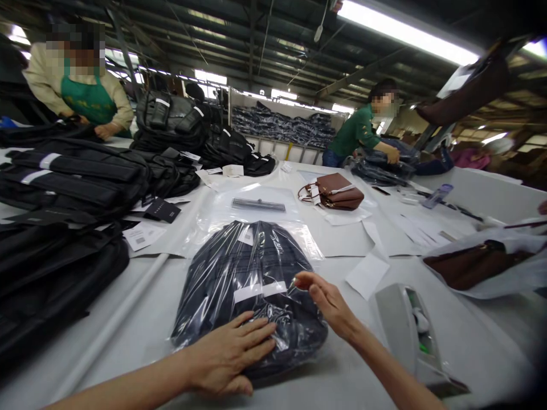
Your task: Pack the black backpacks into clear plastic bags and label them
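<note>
A black backpack point(252, 256) in clear plastic wrapping lies on the white table point(128, 319) in front of me, with a white strip across its middle. Flat on its lower part rests my left hand point(235, 350), fingers spread. My right hand point(327, 299) is raised at the backpack's right side, its fingers curled with thumb and index finger near each other. Something small and pale shows at the index fingertip, too small to make out. Beyond the backpack, a flat plastic bag point(258, 204) with a dark grey strip lies on the table.
Black backpacks point(64, 188) are piled at the left, with tags point(143, 234) beside them. A brown handbag point(339, 192) stands farther back. At the right are a tape dispenser point(408, 324) and a wrapped brown bag point(470, 265). Two people in green work across the table.
</note>
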Tool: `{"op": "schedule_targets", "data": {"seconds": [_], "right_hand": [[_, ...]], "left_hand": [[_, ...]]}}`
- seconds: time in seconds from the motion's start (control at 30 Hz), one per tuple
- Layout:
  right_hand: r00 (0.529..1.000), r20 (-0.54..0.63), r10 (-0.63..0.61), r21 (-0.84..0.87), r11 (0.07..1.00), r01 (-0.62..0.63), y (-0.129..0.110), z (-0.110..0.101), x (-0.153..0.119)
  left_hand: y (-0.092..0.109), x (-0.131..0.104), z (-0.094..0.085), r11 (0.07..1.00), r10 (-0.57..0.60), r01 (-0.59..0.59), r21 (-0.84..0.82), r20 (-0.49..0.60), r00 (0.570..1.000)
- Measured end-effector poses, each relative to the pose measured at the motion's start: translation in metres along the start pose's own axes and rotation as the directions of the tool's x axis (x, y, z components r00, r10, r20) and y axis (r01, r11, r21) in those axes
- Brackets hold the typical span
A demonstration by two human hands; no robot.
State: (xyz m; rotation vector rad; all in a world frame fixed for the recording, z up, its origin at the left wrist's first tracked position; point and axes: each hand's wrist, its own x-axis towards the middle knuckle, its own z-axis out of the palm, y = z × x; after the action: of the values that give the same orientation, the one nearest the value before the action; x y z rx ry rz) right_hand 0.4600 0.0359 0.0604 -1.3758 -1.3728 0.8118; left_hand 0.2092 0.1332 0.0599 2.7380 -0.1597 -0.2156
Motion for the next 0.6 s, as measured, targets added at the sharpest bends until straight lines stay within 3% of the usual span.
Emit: {"op": "schedule_targets", "data": {"seconds": [0.03, 0.1, 0.17, 0.33, 0.47, 0.6], "right_hand": [[0.997, 0.07, -0.023, -0.186, 0.982, 0.035, -0.003, -0.013, -0.006], [0.976, 0.22, -0.009, -0.494, 0.861, 0.119, -0.003, -0.029, -0.017], [0.962, 0.271, 0.022, -0.639, 0.752, 0.163, 0.002, -0.031, -0.025], [0.95, 0.312, -0.006, -0.665, 0.713, 0.222, 0.022, -0.025, -0.034], [0.946, 0.32, -0.059, -0.67, 0.692, 0.27, 0.021, -0.029, -0.038], [0.885, 0.418, -0.204, -0.654, 0.609, 0.449, 0.013, -0.033, -0.031]], "left_hand": [[0.0, 0.0, 0.001, 1.0, -0.007, 0.007, 0.004, 0.001, 1.0], [0.0, -0.001, 0.003, 1.0, -0.006, 0.006, 0.015, -0.014, 1.0], [-0.001, -0.001, 0.005, 1.0, 0.005, -0.004, 0.026, -0.044, 0.999], [-0.002, 0.0, 0.005, 1.0, 0.001, 0.0, 0.023, -0.061, 0.998], [0.0, 0.001, 0.002, 1.0, -0.023, 0.023, -0.004, -0.029, 0.999], [0.002, 0.0, 0.0, 0.999, -0.032, 0.031, -0.018, -0.045, 0.998]]}}
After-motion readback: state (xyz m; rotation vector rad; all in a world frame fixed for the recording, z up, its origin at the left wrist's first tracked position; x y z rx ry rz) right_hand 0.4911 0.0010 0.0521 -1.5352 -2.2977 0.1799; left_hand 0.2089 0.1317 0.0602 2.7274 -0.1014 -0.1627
